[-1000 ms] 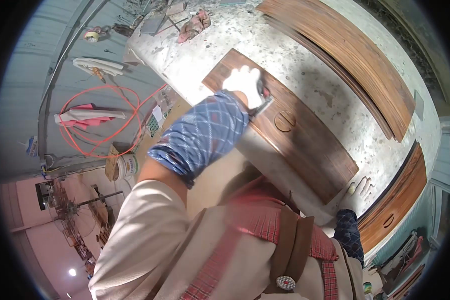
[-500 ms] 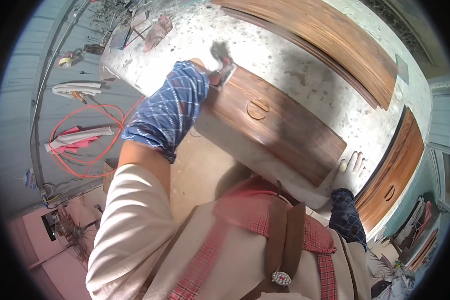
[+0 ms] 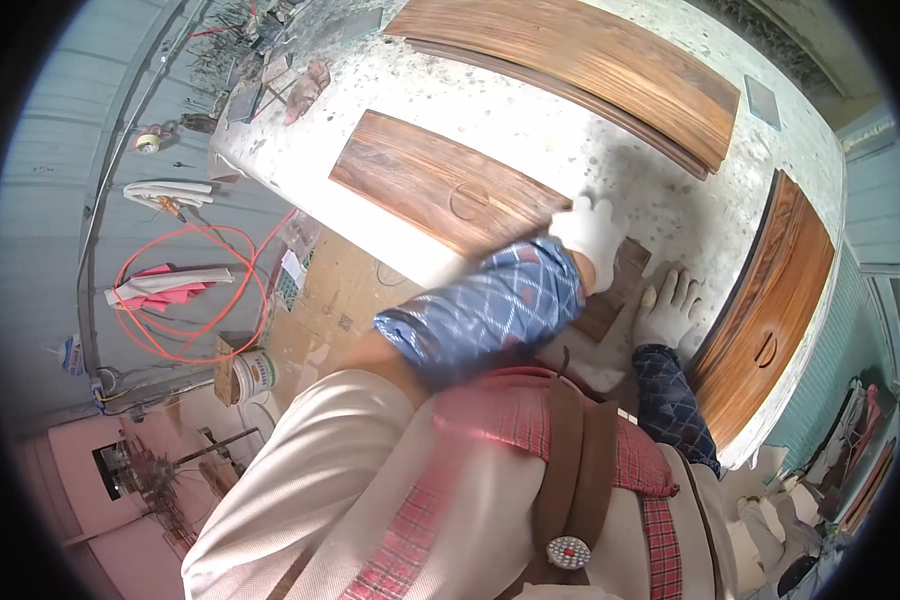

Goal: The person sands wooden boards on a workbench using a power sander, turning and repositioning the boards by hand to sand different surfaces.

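A brown wood-grain drawer front or panel [image 3: 400, 165] with a round recessed pull lies across the white, speckled table. My left hand [image 3: 587, 240], in a white glove with a blue checked sleeve cover, presses on the panel toward its right end. Its fingers are bent down, and whatever lies under the palm is hidden. My left forearm covers part of the panel's near edge. My right hand [image 3: 668, 312], also gloved in white, lies flat on the table with fingers spread, just beside the panel's right end [image 3: 625, 275].
Long wood-grain boards [image 3: 580, 65] lie stacked along the table's far side. Another panel [image 3: 770, 310] with a round pull lies at the right. A crumpled brownish cloth [image 3: 307, 92] sits at the far left. An orange hose [image 3: 195, 228] coils on the left, near a white bucket [image 3: 255, 373].
My left hand has swept from the panel's left end to its right part. A reddish object seen by that hand earlier no longer shows. My right hand remains flat on the table.
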Demonstrator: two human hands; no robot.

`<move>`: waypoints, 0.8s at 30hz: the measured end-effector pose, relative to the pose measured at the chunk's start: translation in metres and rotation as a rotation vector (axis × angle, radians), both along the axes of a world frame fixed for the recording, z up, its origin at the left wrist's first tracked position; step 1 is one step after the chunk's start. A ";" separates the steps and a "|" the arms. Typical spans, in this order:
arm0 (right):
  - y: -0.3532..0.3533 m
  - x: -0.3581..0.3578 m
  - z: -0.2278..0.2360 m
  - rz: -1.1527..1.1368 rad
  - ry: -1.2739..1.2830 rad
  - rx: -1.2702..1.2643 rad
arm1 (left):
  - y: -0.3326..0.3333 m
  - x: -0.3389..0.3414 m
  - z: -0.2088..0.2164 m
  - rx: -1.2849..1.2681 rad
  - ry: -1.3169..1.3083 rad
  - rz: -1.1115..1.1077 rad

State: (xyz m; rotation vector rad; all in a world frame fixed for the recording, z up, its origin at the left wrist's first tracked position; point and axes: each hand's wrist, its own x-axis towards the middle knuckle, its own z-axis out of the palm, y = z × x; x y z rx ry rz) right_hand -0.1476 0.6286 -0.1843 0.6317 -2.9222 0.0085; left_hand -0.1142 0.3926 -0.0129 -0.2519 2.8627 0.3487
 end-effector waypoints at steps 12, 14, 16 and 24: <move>-0.002 -0.001 -0.007 0.036 0.119 -0.181 | -0.139 0.063 -0.035 -0.154 0.173 0.412; -0.001 -0.002 -0.016 0.037 0.181 -0.174 | -0.114 0.063 -0.015 -0.189 0.126 0.431; -0.001 0.000 -0.016 -0.012 -0.034 -0.106 | -0.076 0.060 -0.012 -0.271 0.158 0.360; 0.003 -0.001 -0.012 -0.025 -0.027 -0.084 | -0.005 0.090 0.006 -0.014 -0.059 0.239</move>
